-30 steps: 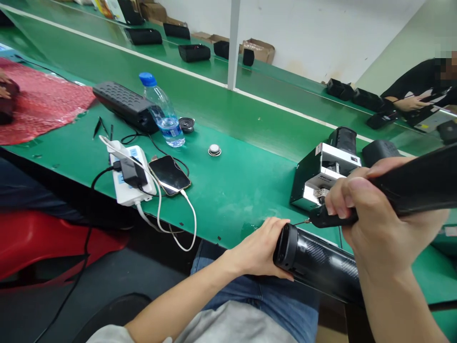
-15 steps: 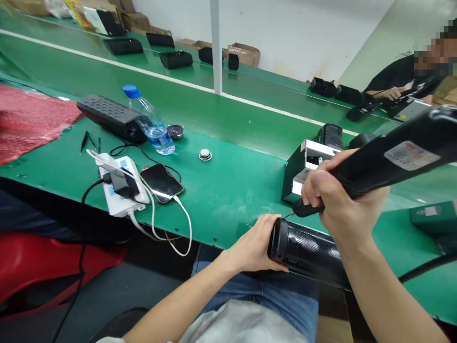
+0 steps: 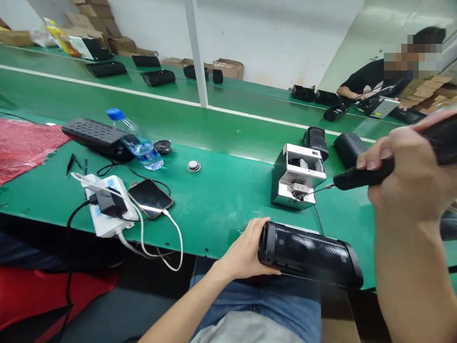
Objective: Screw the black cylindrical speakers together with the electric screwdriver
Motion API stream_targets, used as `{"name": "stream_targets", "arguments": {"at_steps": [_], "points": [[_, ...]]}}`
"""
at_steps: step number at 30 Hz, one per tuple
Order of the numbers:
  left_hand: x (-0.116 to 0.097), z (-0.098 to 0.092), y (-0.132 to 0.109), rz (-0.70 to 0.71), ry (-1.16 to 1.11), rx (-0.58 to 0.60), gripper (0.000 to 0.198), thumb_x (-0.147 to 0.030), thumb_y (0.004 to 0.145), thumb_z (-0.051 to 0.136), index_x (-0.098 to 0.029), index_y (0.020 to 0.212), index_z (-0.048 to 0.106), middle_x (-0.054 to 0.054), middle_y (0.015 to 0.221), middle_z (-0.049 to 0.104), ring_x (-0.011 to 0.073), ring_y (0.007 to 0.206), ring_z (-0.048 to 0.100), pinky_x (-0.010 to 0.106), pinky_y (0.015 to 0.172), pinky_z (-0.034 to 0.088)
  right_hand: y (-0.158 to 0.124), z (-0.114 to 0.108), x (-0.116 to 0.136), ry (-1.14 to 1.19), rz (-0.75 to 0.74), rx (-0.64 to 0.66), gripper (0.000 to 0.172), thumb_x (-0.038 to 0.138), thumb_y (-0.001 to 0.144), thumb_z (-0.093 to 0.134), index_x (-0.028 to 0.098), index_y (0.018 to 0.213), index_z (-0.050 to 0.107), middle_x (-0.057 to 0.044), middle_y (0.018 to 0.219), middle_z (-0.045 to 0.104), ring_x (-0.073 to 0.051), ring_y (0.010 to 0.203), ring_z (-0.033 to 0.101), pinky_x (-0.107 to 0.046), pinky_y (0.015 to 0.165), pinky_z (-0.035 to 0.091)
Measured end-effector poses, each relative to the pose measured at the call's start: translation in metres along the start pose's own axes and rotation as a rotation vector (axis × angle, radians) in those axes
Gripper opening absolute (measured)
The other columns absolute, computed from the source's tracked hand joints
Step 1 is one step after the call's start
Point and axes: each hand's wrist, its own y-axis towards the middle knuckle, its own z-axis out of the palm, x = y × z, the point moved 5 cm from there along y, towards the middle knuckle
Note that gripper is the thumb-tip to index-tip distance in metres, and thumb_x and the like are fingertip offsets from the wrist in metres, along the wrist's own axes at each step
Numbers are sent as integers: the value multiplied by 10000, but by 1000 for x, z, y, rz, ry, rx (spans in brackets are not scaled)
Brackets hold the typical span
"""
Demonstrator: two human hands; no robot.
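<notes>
My left hand (image 3: 246, 252) grips the left end of a glossy black speaker (image 3: 312, 252) with perforated patches, which lies tilted at the bench's front edge above my lap. In my right hand (image 3: 410, 171) is a black electric screwdriver (image 3: 364, 177), its body running out of view at the right. Its long thin bit points left and reaches the front of a screw feeder (image 3: 282, 174), a silver and black box with an open top. Whether a screw sits on the bit's tip is too small to tell.
On the green bench (image 3: 221, 200) are a small round metal part (image 3: 193, 166), a tilted water bottle (image 3: 143, 147), a phone (image 3: 150, 197), a white power strip (image 3: 110, 209) with cables, and a ridged black casing (image 3: 96, 136). Across the bench sits a person (image 3: 371, 81) among black speakers.
My right hand has moved the screwdriver up and right, its bit going from the speaker's left end to the screw feeder. My left hand still holds the speaker. The view has shifted slightly.
</notes>
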Motion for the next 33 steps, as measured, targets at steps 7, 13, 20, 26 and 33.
{"name": "stream_targets", "arguments": {"at_steps": [7, 13, 20, 26, 33], "points": [[-2, -1, 0, -37, 0, 10, 1331, -445, 637, 1108, -287, 1685, 303, 192, 1672, 444, 440, 1581, 456, 655, 1311, 446, -5, 5, -30, -27, -41, 36, 141, 201, 722, 717, 190, 849, 657, 50, 553, 498, -206, 377, 508, -293, 329, 396], [-3, -1, 0, -48, 6, 15, 1343, -448, 634, 1113, -288, 1689, 298, 199, 1680, 445, 447, 1585, 457, 664, 1314, 440, -4, 6, -39, -46, -21, 6, 176, 197, 717, 724, 195, 878, 655, 53, 561, 505, -210, 372, 504, -298, 315, 387], [-3, -1, 0, -26, 25, 17, 1346, -441, 648, 1108, -281, 1697, 279, 210, 1684, 435, 447, 1602, 442, 663, 1330, 425, -1, 30, -43, 213, 80, 444, 241, 110, 721, 701, 179, 951, 688, 60, 623, 539, -163, 370, 477, -295, 336, 424], [-3, -1, 0, -18, 33, 9, 1355, -421, 643, 1111, -277, 1695, 270, 208, 1674, 447, 437, 1590, 451, 653, 1322, 436, 1, 15, -48, 24, -4, 75, 171, 213, 684, 692, 201, 846, 639, 71, 533, 443, -175, 340, 433, -284, 292, 363], [-2, -1, 0, -20, 8, 8, 1343, -440, 643, 1106, -279, 1697, 290, 202, 1680, 443, 435, 1598, 445, 654, 1326, 429, -9, 16, -29, 8, -1, 33, 140, 219, 661, 692, 211, 786, 629, 54, 547, 453, -179, 340, 442, -289, 274, 356]]}}
